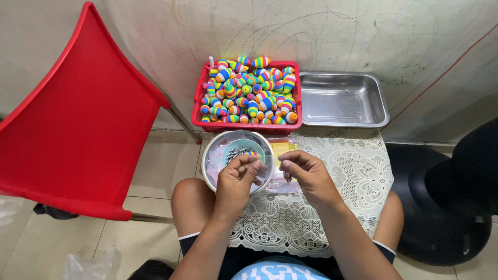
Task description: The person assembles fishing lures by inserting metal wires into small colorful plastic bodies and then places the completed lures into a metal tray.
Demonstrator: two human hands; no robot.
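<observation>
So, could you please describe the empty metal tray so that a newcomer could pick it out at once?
Start at the small table with the lace cloth in front of the person. Along its far edge, by the wall, two containers sit side by side: a red basket heaped with striped floats, and right of it the steel tray. It alone is shiny, silver and holds nothing.

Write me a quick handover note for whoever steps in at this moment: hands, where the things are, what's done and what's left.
Left hand and right hand: both pinched, close together over the round tub; whatever they hold is too small to tell.
Tub holds small metal pieces.
Red basket behind it is heaped with striped floats.
Steel tray beside the basket holds nothing, so no finished pieces show there.
All sits on a lace cloth.
</observation>
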